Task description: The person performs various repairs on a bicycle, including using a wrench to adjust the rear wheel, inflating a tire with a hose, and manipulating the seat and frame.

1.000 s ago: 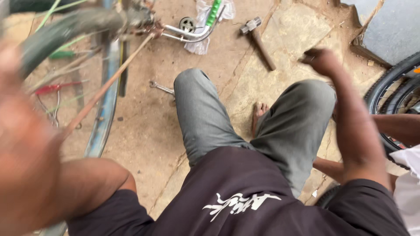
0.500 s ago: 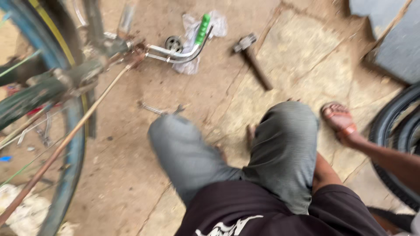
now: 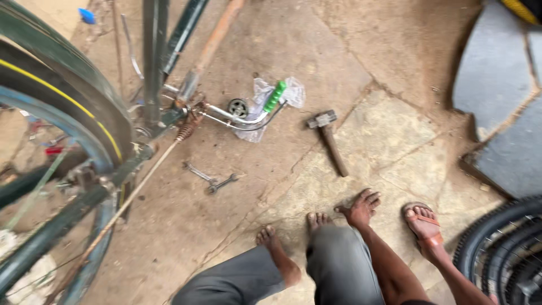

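Cracked stone floor (image 3: 395, 141). Right hand (image 3: 361, 208) presses flat, fingers spread, empty, near the hammer (image 3: 329, 140); left hand unseen. Firm bracing advisable before reaching the spanners (image 3: 212, 179).

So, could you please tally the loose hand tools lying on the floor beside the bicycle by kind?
Wooden-handled steel hammer: 1
Small grey metal spanners: 2
Total: 3
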